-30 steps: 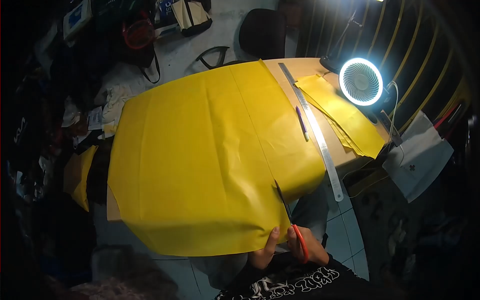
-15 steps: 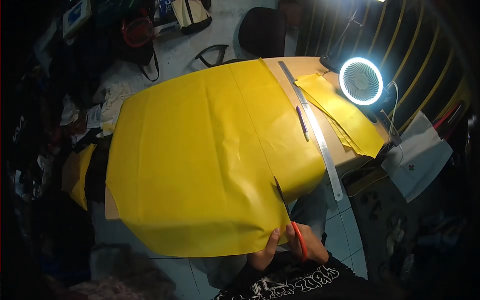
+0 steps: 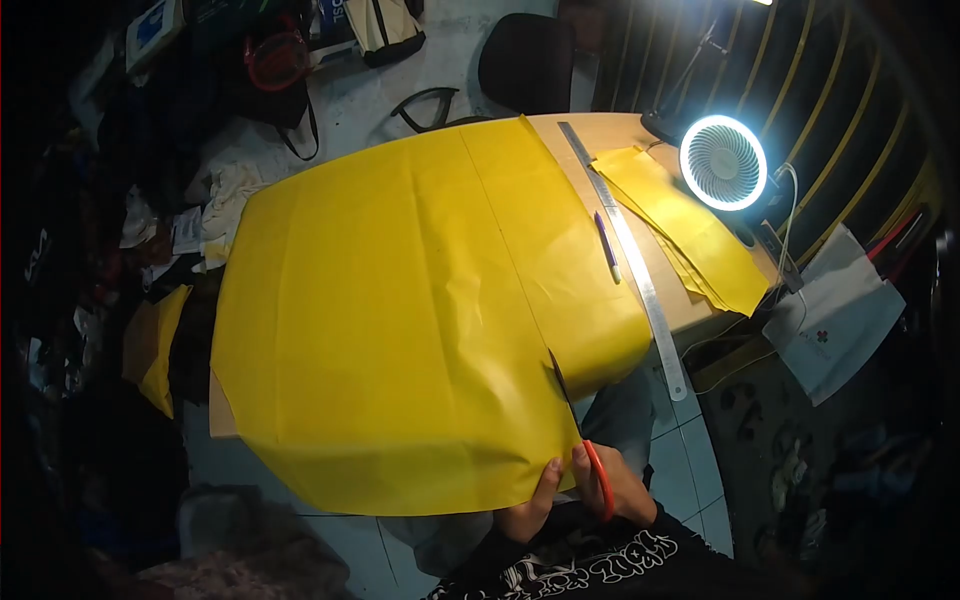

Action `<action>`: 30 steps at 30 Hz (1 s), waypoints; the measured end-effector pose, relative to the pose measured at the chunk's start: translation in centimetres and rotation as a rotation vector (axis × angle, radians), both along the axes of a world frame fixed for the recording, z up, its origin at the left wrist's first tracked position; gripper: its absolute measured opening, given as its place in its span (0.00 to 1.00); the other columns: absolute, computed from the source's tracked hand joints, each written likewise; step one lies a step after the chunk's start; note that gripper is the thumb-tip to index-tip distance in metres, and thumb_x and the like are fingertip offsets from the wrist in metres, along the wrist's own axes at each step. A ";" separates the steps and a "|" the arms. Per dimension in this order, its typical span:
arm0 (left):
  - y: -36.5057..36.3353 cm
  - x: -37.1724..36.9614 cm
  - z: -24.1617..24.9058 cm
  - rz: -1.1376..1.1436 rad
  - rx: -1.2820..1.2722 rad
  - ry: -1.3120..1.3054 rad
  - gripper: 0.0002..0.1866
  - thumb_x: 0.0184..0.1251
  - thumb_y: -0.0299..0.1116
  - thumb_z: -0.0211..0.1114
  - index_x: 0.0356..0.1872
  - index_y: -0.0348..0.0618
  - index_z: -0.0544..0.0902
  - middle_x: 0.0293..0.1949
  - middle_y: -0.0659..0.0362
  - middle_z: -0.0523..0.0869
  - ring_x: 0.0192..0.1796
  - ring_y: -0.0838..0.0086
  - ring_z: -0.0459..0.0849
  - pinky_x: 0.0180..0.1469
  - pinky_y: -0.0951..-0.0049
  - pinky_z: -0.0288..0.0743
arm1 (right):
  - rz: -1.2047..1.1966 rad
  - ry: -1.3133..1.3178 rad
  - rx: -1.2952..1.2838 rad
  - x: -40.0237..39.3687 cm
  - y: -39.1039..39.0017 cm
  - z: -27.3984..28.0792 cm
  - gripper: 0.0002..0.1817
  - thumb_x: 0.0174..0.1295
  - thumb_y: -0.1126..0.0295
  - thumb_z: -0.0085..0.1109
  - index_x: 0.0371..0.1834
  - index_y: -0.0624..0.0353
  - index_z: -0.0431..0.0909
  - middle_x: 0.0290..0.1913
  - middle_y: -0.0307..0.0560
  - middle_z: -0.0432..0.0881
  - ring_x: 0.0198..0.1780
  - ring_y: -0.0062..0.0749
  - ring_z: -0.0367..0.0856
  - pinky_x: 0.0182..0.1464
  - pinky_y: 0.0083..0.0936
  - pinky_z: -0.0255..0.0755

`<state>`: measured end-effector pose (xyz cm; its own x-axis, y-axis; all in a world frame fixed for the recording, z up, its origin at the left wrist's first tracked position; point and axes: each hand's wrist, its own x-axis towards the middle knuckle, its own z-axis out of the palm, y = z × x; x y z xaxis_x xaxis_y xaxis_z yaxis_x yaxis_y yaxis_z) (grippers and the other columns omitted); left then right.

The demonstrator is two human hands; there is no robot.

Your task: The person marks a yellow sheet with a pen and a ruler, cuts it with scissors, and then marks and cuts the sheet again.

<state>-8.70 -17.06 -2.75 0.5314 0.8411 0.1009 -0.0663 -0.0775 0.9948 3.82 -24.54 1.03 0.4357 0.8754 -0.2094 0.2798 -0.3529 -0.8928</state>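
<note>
A large yellow sheet [image 3: 350,310] covers most of the table and droops over its near edge. My right hand [image 3: 622,487] is closed around the orange handles of a pair of scissors [image 3: 598,475]. Their dark blades lie along a cut in the sheet, in line with a thin dark line drawn across it. Just left of the scissors, my left hand [image 3: 532,505] pinches the sheet's near edge, thumb on top and fingers hidden beneath.
To the right on the table [image 3: 690,310] lie a steel ruler [image 3: 632,250], a purple pen [image 3: 607,248] and a stack of yellow pieces [image 3: 690,225]. A lit ring-shaped fan [image 3: 722,162] stands at the back right. A white pouch [image 3: 835,315] hangs beyond the right edge.
Almost nothing differs. The view has shifted very slightly; both hands, the scissors and the yellow sheet keep their places.
</note>
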 end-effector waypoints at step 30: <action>0.0 -0.2 -0.3 -0.026 0.046 0.003 0.09 0.67 0.26 0.62 0.45 0.33 0.82 0.40 0.55 0.85 0.40 0.70 0.84 0.44 0.71 0.76 | 0.002 -0.031 0.036 0.4 1.2 0.3 0.30 0.75 0.51 0.35 0.27 0.68 0.71 0.20 0.61 0.74 0.23 0.54 0.76 0.29 0.40 0.70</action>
